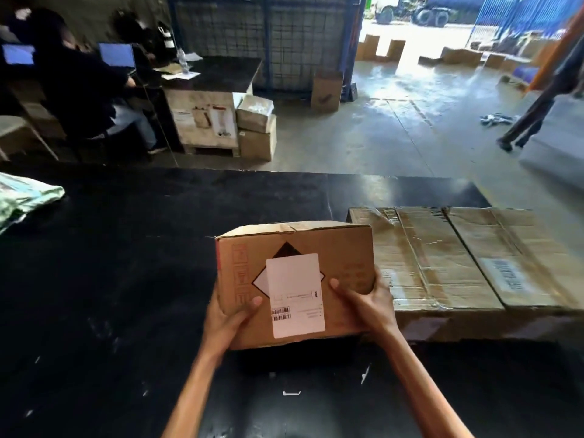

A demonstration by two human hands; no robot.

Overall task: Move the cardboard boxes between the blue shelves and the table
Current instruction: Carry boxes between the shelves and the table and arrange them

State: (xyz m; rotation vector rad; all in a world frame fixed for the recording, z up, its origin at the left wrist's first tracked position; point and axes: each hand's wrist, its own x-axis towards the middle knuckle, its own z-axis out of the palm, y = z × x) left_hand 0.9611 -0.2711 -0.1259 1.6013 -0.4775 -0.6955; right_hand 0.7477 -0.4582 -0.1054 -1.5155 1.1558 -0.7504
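While left hand (pixel 230 320), right hand (pixel 369 301) grip box (pixel 335 245), label (pixel 297 295) print unreadable.

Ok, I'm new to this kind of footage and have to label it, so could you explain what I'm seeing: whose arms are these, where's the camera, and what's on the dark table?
There is no machine here: a person works with bare hands. The one picture comes from a wide-angle camera worn on their head, looking forward and down, so the two arms reaching in from below are their own. The left hand and right hand grip a small cardboard box by its sides, thumbs on the face with the white label. Under it is the black table. To the right on the table lies a larger cardboard box, and at the far left edge a pale green bundle. Behind, people sit at laptops.
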